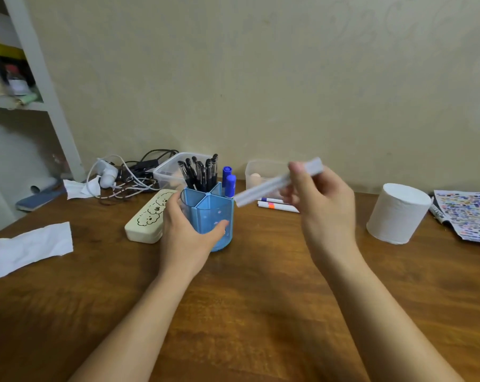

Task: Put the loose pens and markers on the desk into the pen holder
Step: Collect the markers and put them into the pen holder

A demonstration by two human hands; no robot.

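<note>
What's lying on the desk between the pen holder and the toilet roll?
Head view: two white markers lie between the pen holder and toilet roll, behind the right hand.

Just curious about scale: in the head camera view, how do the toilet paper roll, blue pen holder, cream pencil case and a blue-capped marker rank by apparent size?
1. Toilet paper roll
2. Blue pen holder and cream pencil case: too close to rank
3. Blue-capped marker

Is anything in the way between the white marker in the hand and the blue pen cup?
Nothing visible. The white marker in the right hand has open air to the pen holder, whose front compartments look empty.
</note>
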